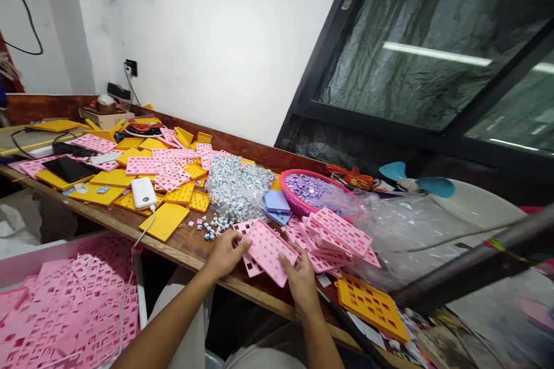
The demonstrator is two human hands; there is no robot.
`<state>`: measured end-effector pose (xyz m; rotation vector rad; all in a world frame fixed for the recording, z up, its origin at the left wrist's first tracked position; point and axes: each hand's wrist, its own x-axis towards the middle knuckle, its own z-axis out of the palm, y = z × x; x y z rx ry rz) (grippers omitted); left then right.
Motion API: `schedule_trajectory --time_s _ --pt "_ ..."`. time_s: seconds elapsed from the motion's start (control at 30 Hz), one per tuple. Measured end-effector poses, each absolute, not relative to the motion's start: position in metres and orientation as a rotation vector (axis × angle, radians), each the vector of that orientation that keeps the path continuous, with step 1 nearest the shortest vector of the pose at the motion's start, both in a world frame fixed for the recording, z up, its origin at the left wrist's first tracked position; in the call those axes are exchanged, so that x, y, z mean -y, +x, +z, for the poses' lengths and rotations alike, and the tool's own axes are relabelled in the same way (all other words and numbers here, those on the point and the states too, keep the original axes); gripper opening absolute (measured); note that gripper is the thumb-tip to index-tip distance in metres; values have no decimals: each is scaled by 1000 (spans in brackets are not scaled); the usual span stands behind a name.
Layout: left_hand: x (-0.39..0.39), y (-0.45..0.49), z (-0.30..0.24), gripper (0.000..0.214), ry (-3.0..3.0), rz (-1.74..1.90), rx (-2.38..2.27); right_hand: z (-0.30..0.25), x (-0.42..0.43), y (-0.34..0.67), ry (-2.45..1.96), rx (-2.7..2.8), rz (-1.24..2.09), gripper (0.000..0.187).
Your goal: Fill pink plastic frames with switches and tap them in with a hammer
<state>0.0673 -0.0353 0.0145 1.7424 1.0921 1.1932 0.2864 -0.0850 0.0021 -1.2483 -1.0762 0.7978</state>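
Observation:
A pink plastic panel (267, 247) with rows of small raised squares is held tilted above the front edge of the table. At its left edge, the thumb and fingers of my left hand (225, 255) are closed on it. The right side is gripped by my right hand (300, 277), thumb on top and fingers partly hidden underneath. Partly covered by this panel, a second pink panel with square holes (251, 266) lies below; whether my left hand also touches it I cannot tell. Small blue and white pieces (215, 227) are scattered just beyond my left hand.
Pink hole panels (341, 232) are stacked right of my hands, near a pink basket (291, 199) of purple pieces. A bag of blue-white pieces (229, 190) stands behind. Yellow panels (164, 221) and a white power bank (143, 193) lie left. A white bin (141, 282) holds pink panels.

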Motion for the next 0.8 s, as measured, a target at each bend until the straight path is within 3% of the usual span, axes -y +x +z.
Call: schedule_trajectory --time_s 0.1,0.23,0.43,0.63,0.8 --pt "38 58 5 26 1829 998 -1105 -6 82 304 -1333 1142 907 72" --pt "37 45 3 21 1719 1103 -1080 6 82 304 -1367 1387 988 65" --pt "37 38 0 41 1264 1126 -755 22 75 292 -1120 1209 1442 75" --pt "43 35 5 40 1413 1067 -796 32 48 291 -1187 1253 1062 56" --pt "39 30 7 34 2003 915 -1470 61 27 324 -1185 1158 716 57"
